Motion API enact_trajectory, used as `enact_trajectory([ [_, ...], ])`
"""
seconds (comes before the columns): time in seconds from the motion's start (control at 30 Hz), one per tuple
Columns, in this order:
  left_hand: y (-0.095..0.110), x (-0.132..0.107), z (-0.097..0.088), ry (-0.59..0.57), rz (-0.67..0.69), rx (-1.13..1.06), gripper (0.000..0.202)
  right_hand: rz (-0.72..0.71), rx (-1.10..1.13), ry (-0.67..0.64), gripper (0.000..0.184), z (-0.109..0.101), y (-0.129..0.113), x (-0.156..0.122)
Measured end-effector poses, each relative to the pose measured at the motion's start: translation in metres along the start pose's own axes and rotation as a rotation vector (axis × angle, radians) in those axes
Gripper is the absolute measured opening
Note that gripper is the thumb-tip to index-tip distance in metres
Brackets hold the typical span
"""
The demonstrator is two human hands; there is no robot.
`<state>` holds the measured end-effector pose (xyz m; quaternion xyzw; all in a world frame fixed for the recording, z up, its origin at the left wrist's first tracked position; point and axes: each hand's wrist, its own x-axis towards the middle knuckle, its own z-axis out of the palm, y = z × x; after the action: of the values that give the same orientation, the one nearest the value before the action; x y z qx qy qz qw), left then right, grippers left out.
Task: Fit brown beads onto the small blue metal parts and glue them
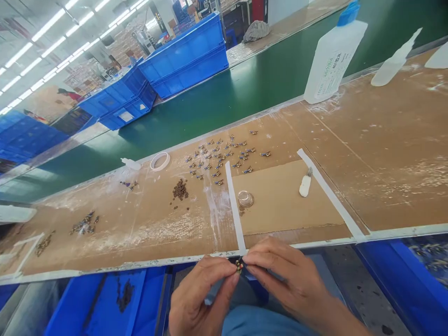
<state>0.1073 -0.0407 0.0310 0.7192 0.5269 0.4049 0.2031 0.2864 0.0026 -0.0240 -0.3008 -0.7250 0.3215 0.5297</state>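
Observation:
Just past the bench's front edge, my left hand [205, 291] pinches a tiny painted figurine [239, 265] with dark, yellow and red parts. My right hand [289, 275] is closed at its right side, fingertips pressed together on a small dark part; whether this belongs to the figurine I cannot tell. Many similar small blue-and-gold pieces [217, 156] lie scattered on the bench ahead. Left of the tape strip is a heap of small brown bits [180, 189]. A small clear cup [245, 199] and a white-handled tool [305, 185] rest on the cardboard sheet [276, 210].
A large white bottle with a blue cap [332, 65] and a nozzle bottle [395, 60] stand at the back right. A tape roll [160, 161] lies left. Behind runs a green belt [266, 70] with blue crates [185, 51] beyond. Blue bins [140, 303] sit below the bench edge.

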Motion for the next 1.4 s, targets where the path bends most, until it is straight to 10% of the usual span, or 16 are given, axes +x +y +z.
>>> enact_trajectory([
  [0.47,0.007,0.005,-0.003,-0.099,0.193,0.116,0.017,-0.113,-0.034,-0.033,0.016,-0.002,-0.001,-0.002],
  [0.7,-0.014,0.008,-0.017,0.016,-0.06,0.103,0.013,-0.16,-0.295,-0.044,0.022,-0.018,0.008,-0.001],
  [0.9,-0.08,0.077,-0.024,0.09,-0.46,0.011,0.004,-0.06,-0.511,0.197,0.014,-0.035,0.031,0.004],
  [1.27,-0.114,0.201,0.041,-0.231,-0.265,0.098,0.005,-0.047,-0.619,0.282,0.015,-0.029,0.048,0.006],
  [1.4,-0.129,0.199,0.018,-0.204,-0.273,0.171,0.013,-0.037,-0.634,0.293,0.015,-0.031,0.047,0.005],
])
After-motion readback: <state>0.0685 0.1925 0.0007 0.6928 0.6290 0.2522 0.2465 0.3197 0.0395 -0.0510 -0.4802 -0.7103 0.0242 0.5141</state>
